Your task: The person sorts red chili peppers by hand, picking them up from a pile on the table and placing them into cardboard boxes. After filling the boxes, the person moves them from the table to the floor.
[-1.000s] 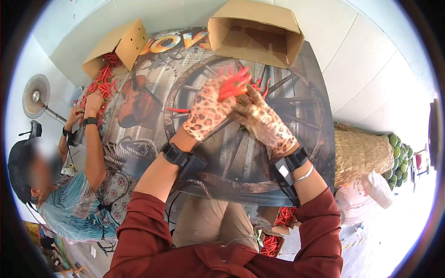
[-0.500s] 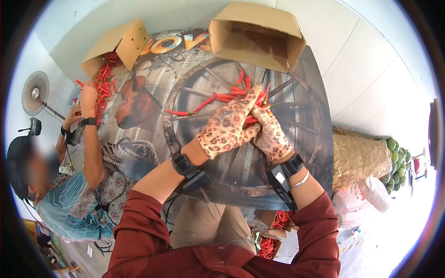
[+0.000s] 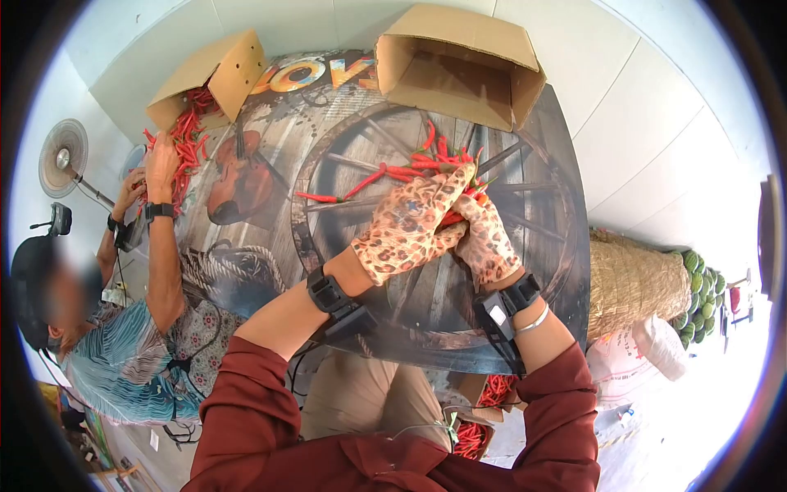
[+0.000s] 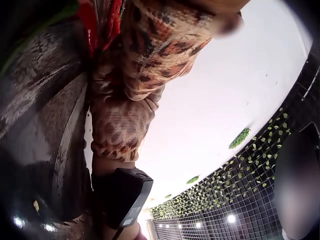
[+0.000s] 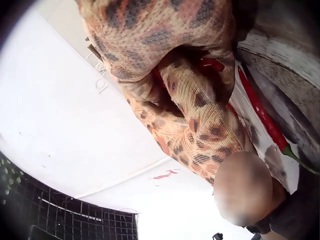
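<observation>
In the head view, my left hand (image 3: 412, 223) and right hand (image 3: 489, 246), both in leopard-print gloves, meet over the table. Between them they hold a small bunch of red chili peppers (image 3: 451, 218), mostly hidden by the gloves. Past my left fingertips lie several loose chili peppers (image 3: 422, 165), some with green stems. One more chili pepper (image 3: 320, 198) lies farther left. The right wrist view shows my curled right glove (image 5: 160, 45) with red between the fingers, the left glove (image 5: 200, 120) against it, and a single chili pepper (image 5: 264, 111) beside them.
At the back of the table (image 3: 525, 197) an open cardboard box (image 3: 459, 70) lies on its side. Another box (image 3: 234, 78) spills chili peppers (image 3: 190, 135) on the left, where a second person (image 3: 123, 344) handles them. Boxes of chili peppers (image 3: 471, 439) stand below the table's front edge.
A second ago both hands held a fanned bunch of chili peppers higher up. My hands have since come down and closer together, and more chili peppers show on the table. The last half second brings little movement.
</observation>
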Tool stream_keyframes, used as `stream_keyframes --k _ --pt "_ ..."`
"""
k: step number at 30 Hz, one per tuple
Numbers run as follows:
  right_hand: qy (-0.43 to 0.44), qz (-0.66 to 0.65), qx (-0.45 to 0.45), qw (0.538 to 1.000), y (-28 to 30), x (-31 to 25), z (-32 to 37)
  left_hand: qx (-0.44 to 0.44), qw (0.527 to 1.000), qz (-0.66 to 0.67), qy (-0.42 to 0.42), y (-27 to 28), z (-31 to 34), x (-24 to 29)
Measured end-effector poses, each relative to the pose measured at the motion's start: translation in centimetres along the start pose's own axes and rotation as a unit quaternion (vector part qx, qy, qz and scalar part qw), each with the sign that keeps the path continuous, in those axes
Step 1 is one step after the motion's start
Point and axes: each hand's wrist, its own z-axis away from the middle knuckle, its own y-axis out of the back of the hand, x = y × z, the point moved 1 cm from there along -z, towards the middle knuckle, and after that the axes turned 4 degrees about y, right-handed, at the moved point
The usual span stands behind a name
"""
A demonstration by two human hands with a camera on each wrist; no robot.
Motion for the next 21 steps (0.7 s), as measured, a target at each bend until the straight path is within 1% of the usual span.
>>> stream_keyframes --k 1,3,5,7,9,11,15,17,18,19,20,21 --pt "-0.001 0.000 0.001 1.000 0.0 -0.1 0.1 -0.001 1.000 0.001 0.001 -0.1 0.0 -0.1" --pt "-0.009 -0.006 0.042 0.999 -0.1 -0.3 0.1 0.064 0.994 0.054 -0.067 -0.1 0.1 -0.4" --pt "0.006 -0.009 0.051 0.999 0.3 -0.2 0.0 0.070 0.992 0.081 -0.069 -0.6 -0.2 -0.8" --pt "0.009 -0.016 0.040 0.999 0.9 -0.1 -0.5 0.044 0.981 0.183 -0.051 -0.6 -0.2 -1.1" --pt "0.013 -0.030 0.044 0.998 0.9 -0.3 -0.3 0.043 0.984 0.165 -0.053 -0.6 -0.2 -1.4" --pt "0.008 -0.027 0.086 0.996 0.8 -0.5 -0.3 0.052 0.983 0.159 -0.080 -1.0 -0.2 -1.9" --pt "0.032 -0.038 0.082 0.995 0.5 -0.6 -0.3 0.074 0.984 0.150 -0.059 -1.1 -0.1 -1.8" --pt "0.000 -0.027 0.036 0.999 1.3 -0.8 -0.1 0.088 0.977 0.181 -0.078 -1.0 0.1 -1.8" --pt "0.001 -0.027 0.036 0.999 1.0 -0.9 0.0 0.088 0.977 0.180 -0.079 -0.2 -0.1 -1.1" --pt "0.005 -0.007 0.035 0.999 0.5 -1.0 0.2 -0.007 0.950 0.300 0.090 1.0 -0.6 -0.1" --pt "0.010 0.012 0.033 0.999 0.2 -1.2 0.4 -0.101 0.873 0.404 0.253 1.6 -0.7 0.4" --pt "0.012 0.013 0.029 0.999 0.2 -1.5 0.3 -0.099 0.875 0.403 0.251 1.4 -0.8 -0.4"
